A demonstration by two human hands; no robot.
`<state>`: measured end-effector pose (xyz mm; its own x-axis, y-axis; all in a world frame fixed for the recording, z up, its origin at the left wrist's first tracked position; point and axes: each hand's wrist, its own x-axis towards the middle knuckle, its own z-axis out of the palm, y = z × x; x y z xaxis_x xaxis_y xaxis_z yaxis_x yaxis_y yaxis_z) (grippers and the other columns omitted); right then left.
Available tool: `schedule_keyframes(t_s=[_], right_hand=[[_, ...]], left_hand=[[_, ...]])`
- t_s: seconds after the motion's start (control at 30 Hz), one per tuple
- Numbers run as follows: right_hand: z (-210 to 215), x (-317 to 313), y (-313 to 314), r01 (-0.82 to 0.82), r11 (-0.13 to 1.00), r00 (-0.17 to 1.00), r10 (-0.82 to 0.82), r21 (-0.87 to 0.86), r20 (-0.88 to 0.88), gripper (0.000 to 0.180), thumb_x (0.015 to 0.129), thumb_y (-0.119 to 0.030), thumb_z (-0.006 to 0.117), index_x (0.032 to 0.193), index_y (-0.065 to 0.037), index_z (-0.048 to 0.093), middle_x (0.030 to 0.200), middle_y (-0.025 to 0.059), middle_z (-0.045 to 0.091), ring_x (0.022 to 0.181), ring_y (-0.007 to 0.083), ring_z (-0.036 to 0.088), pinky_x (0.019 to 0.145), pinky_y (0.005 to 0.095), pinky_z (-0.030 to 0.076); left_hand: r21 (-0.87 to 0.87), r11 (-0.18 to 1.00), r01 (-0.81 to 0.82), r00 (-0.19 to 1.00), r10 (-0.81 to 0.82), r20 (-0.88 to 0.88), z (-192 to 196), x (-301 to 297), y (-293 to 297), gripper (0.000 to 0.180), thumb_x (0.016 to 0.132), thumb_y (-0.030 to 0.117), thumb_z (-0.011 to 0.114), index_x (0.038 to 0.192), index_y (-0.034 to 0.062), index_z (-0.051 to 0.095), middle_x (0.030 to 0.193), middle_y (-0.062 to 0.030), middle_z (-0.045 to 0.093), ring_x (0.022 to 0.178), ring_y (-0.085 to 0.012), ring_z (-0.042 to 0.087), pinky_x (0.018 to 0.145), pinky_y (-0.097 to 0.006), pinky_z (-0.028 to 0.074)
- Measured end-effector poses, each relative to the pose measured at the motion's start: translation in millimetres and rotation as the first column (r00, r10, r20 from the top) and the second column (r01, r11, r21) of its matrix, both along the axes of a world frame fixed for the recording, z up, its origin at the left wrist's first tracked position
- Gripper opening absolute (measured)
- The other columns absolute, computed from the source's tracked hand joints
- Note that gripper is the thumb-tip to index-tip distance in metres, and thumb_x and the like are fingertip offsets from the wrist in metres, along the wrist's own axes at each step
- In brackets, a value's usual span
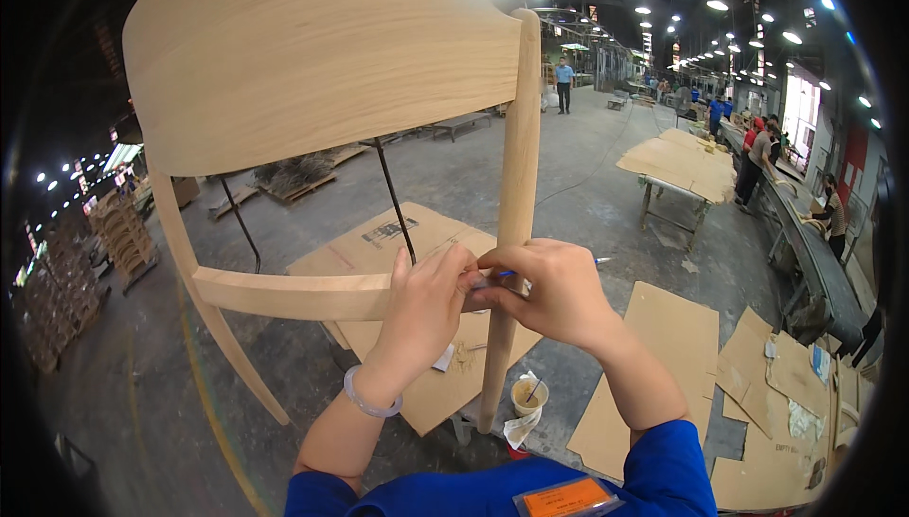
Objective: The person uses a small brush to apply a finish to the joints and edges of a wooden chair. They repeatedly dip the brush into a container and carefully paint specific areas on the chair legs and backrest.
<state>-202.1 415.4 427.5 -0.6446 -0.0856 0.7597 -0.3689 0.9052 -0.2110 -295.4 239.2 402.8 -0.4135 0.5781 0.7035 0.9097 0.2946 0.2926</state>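
Factory floor, cardboard sheets (663,328) | our left hand (426,304) grips wooden chair (322,53) rail joint | our right hand (559,290) pinches blue pen (530,271) against leg

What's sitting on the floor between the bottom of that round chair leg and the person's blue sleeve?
In the head view, a small cup of yellowish paste with a stick in it stands by the chair leg, a white rag beside it, above the blue sleeve.

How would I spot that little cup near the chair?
Find the pale wooden chair frame and follow its round leg down. Right of the leg's foot, on cardboard, sits a small cup of tan paste with a stick in it, the only container there.
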Motion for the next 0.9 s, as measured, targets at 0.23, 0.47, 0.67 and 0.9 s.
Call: schedule_keyframes(t_s=[0.23,0.47,0.67,0.9], right_hand=[[61.5,44.0,42.3,0.083,0.994,0.975,-0.066,0.072,-0.214,0.023,0.079,-0.008,0.081,0.102,-0.011,0.078,0.08,0.0046,0.072,0.078,0.0224,0.071,0.068,0.0352,0.053],[140.8,-0.1,95.4,0.434,0.873,0.543,-0.057,0.222,-0.838,0.027,0.08,-0.01,0.08,0.106,-0.017,0.077,0.079,-0.0022,0.064,0.067,0.0144,0.062,0.055,0.0289,0.047],[161.9,-43.7,108.6,0.525,0.757,0.331,0.239,0.389,-0.913,0.039,0.068,-0.006,0.077,0.105,-0.018,0.076,0.078,-0.0073,0.06,0.061,0.0099,0.052,0.051,0.0251,0.04],[151.1,-59.4,117.2,0.524,0.709,0.347,0.328,0.472,-0.879,0.039,0.072,-0.009,0.075,0.109,-0.019,0.078,0.079,-0.007,0.06,0.061,0.009,0.05,0.05,0.0244,0.039]], left_hand=[[0.133,0.988,0.073,0.996,-0.066,-0.057,4.6,17.9,18.7,0.033,0.102,0.036,0.062,0.122,0.0092,0.058,0.102,-0.0096,0.069,0.099,-0.0302,0.067,0.109,-0.054,0.036],[0.041,0.996,-0.077,0.977,0.084,-0.195,7.1,25.4,37.0,0.036,0.098,0.041,0.068,0.104,0.0058,0.065,0.092,-0.0088,0.067,0.087,-0.0291,0.065,0.095,-0.044,0.041],[0.11,0.985,-0.136,0.972,0.154,-0.175,-2.7,26.0,49.1,0.048,0.093,0.053,0.071,0.078,0.0093,0.058,0.056,-0.0019,0.052,0.054,-0.0249,0.056,0.066,-0.037,0.041],[0.167,0.966,-0.2,0.922,0.243,-0.302,-20.8,10.8,59.0,0.054,0.09,0.052,0.075,0.062,0.0119,0.054,0.054,-0.0029,0.053,0.051,-0.023,0.054,0.061,-0.035,0.04]])
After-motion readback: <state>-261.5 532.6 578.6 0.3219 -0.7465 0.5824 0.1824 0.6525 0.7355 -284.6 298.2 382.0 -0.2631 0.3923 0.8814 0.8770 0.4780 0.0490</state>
